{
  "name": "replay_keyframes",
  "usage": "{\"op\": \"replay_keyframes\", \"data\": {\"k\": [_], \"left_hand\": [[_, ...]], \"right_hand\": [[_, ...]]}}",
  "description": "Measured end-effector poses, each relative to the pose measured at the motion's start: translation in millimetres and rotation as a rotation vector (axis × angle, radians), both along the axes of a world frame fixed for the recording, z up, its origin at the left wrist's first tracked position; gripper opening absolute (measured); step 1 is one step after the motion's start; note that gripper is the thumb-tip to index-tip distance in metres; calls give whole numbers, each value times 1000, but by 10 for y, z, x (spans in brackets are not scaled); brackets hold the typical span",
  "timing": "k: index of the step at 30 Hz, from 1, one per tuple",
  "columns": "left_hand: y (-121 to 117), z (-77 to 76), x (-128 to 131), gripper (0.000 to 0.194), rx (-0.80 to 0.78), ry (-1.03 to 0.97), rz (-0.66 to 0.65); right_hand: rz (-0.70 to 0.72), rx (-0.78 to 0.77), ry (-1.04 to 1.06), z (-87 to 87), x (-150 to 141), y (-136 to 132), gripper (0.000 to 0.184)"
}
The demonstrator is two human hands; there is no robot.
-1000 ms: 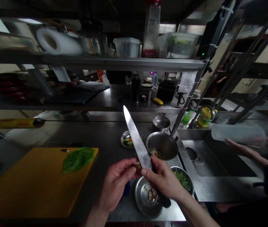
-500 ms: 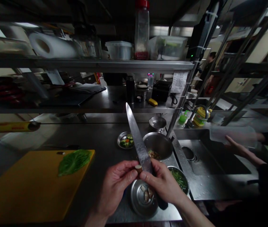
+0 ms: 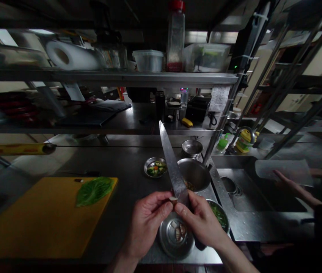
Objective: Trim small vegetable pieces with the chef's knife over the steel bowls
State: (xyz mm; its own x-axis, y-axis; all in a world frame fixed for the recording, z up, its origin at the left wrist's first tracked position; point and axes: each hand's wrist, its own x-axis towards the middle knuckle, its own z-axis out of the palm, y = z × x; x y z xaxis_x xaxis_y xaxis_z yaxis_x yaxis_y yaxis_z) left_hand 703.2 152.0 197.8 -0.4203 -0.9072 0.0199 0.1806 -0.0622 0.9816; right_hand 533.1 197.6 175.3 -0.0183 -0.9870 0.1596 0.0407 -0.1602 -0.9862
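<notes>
My right hand [image 3: 203,223] grips a long kitchen knife [image 3: 172,167] by its handle, blade pointing up and away. My left hand [image 3: 146,223] pinches a small brown piece of food [image 3: 173,200] against the blade near its heel. Both hands hover over a small steel dish [image 3: 175,237] that holds a few dark slices. A steel bowl of green vegetables [image 3: 220,216] sits just right of my right hand.
A yellow cutting board [image 3: 35,223] with a green leaf [image 3: 94,190] lies at the left. A steel bowl [image 3: 195,174] and a small dish of mixed vegetables [image 3: 155,167] stand behind the knife. Another person's hands [image 3: 291,182] hold a clear container over the sink [image 3: 252,193] at right.
The knife and my hands stay together, with the blade tilted a little more upright. The other person's container has sunk lower over the sink.
</notes>
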Motion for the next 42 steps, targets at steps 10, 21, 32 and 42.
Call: {"op": "replay_keyframes", "data": {"k": [10,21,32,42], "left_hand": [[27,13,-4,25,-16,6,-6],[62,29,-41,25,-39,-10,-14],[78,58,-150,24,-50,-32,41],[68,54,-108,26,1,19,-23]], "right_hand": [[-54,-43,88,-32,-44,23,34],[-70,-33,157,-65,-67,63,37],[-205,1,276,-90,-87,111,48],[-24,72,26,-48,-117,97,48]]}}
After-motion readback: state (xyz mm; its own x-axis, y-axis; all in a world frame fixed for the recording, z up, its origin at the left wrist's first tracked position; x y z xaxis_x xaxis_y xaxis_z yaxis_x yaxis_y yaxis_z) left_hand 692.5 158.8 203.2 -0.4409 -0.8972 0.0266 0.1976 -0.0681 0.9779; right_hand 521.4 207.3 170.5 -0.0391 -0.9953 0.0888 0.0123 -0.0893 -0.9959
